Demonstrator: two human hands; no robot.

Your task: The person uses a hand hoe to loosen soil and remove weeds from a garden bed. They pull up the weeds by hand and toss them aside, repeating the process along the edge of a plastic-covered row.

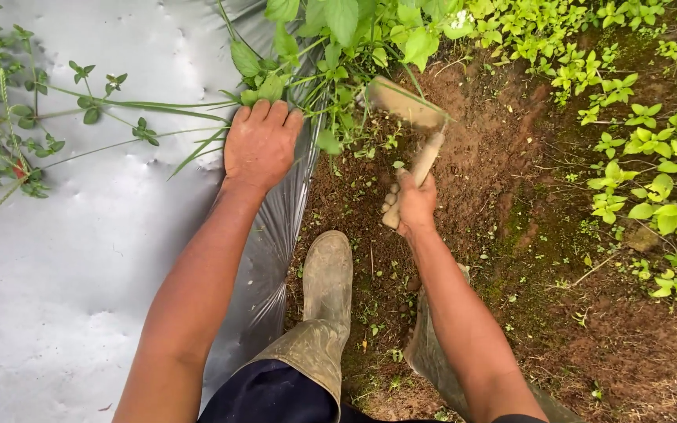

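Hoe [409, 125] is sitting at upper centre of the frame, its blade biting into brown soil [495, 157] at the foot of the weeds [338, 47]. Right hand [413, 205] is closing tightly around the wooden handle. Left hand [262, 145] is lying palm down, fingers curling into the weed stems at the edge of the silver plastic sheet [80, 258] filling the left. Muddy boot [327, 282] is standing at lower centre.
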